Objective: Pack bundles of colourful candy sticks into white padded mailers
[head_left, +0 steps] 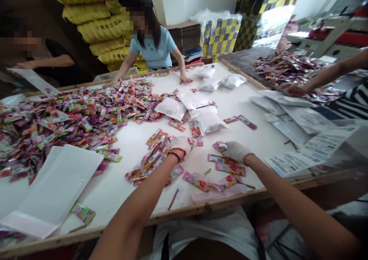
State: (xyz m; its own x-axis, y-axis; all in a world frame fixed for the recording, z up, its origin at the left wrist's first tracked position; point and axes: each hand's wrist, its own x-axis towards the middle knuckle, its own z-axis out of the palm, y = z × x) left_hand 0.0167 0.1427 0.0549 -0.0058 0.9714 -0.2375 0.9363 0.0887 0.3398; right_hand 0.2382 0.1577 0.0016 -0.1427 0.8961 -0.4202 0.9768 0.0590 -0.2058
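My left hand (181, 145), in a white glove with bands at the wrist, is closed at the right side of a small heap of sachets (155, 154). The pink end of a sachet (191, 141) sticks out at its fingertips; the rest is hidden. My right hand (238, 151), also gloved, is closed on a pink sachet (219, 146) just above the table. Below it lie more flat sachets (230, 168), pink and orange with fruit pictures. Two loose sachets (196, 133) lie between and beyond my hands.
A large sachet pile (86, 114) covers the table's left. White filled pouches (209, 120) lie ahead, a white mailer bag (57, 187) at front left, labelled packages (304, 118) at right. One person (159, 41) works opposite, another (51, 61) at left; a co-worker's arm (324, 74) reaches in from the right.
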